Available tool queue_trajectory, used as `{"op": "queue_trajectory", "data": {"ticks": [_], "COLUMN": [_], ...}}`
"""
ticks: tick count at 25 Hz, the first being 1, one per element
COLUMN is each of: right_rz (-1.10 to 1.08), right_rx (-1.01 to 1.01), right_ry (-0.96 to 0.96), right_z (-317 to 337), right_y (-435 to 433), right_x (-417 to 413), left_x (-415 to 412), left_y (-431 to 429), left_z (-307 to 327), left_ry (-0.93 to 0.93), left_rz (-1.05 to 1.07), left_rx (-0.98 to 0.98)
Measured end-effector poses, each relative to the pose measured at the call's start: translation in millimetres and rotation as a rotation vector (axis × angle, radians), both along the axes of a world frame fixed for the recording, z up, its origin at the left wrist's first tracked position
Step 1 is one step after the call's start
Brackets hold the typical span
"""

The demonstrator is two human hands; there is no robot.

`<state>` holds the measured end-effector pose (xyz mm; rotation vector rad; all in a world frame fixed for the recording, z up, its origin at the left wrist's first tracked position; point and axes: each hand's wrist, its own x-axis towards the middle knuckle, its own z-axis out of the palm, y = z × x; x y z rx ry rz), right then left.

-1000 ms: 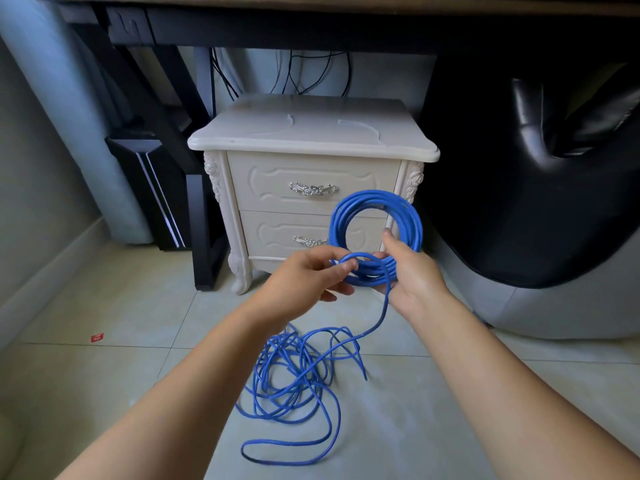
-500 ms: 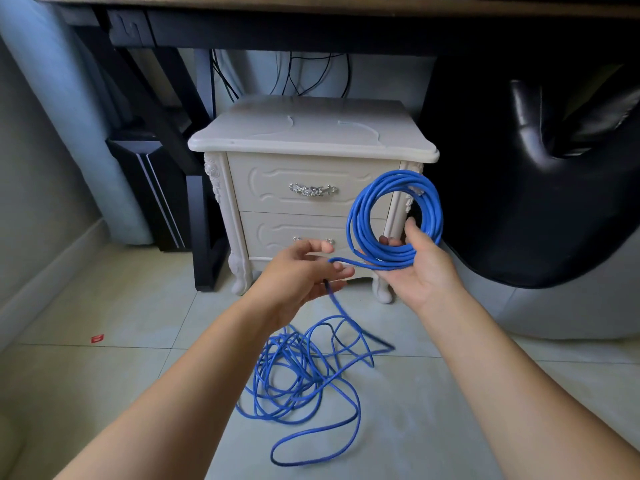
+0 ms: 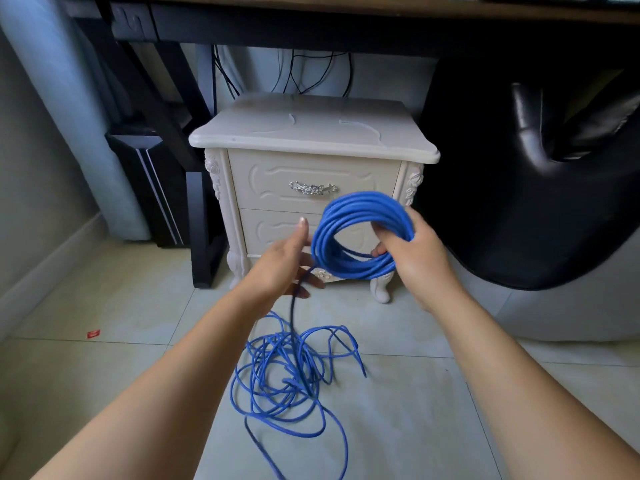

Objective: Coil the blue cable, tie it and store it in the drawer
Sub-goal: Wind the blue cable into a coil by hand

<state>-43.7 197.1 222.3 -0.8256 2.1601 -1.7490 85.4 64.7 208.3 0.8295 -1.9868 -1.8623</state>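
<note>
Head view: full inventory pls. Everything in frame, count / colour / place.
blue cable: 1, blue, part coiled in the right hand, the rest in a loose tangle on the floor
nightstand: 1, cream, centre, under the desk
drawers: 2, cream with silver handles, nightstand front, both closed
desk: 1, dark, across the top
black cords: several, black, behind the nightstand
padded seat: 1, black, right
red scrap: 1, red, floor at left
left hand: 1, centre, a cable strand runs across it
right hand: 1, right of centre, grips the coil
</note>
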Motion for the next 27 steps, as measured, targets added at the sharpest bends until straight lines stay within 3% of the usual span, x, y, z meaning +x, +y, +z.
{"op": "queue_trajectory", "data": {"ticks": [4,6,8,11,17,21,24,27], "right_rz": [0.083,0.127,0.142,0.139,0.126,0.128,0.149,0.144], "right_rx": [0.271,0.381,0.475,0.511,0.282,0.197,0.004,-0.156], "right_ry": [0.216,0.312,0.465,0.606,0.183,-0.086,-0.332,-0.459], "right_z": [-7,-7,-3,0,-9,-12,-16,-24], "right_y": [-6,-9,-9,-12,-10,-6,-9,-15], "right_x": [3,7,12,19,17,20,29,38], "left_x": [0,0,0,-4,-8,-9,-12,-15], "left_y": [2,3,7,14,11,13,15,17], "left_z": [12,14,13,9,4,6,6,2], "left_ry": [0.124,0.143,0.021,-0.08,0.039,0.182,0.238,0.275], "left_rz": [-0.044,-0.149,-0.215,-0.056,0.088,0.242,0.355,0.457], "left_rx": [-0.028,-0.207,-0.482,-0.754,-0.625,-0.242,-0.006,0.197]}}
